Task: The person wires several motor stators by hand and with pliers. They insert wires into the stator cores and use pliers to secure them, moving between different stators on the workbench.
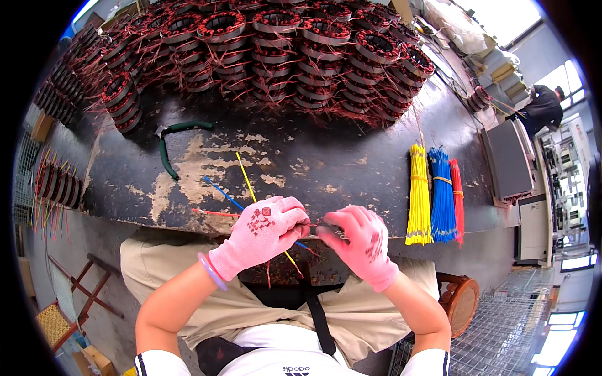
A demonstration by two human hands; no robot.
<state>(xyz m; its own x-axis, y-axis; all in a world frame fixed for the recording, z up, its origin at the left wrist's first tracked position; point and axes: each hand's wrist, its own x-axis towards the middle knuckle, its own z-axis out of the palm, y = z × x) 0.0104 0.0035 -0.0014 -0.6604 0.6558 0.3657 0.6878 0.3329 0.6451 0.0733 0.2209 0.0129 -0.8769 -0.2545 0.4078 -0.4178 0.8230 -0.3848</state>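
Observation:
Both hands wear pink knit gloves and meet above my lap at the near edge of the dark worktable (326,163). My left hand (263,232) pinches thin copper wire ends and holds a yellow sleeve tube (246,177), a blue sleeve tube (221,193) and a red sleeve tube (213,213) that fan out over the table. My right hand (357,241) pinches the same wire ends from the other side. Under the hands, a wound stator (282,271) rests on my lap, mostly hidden.
Stacks of copper-wound stators (269,53) fill the far side of the table. Green-handled pliers (169,141) lie at left. Bundles of yellow (419,194), blue (442,194) and red tubes (458,194) lie at right. More stators (56,182) sit at far left. A person (544,106) stands far right.

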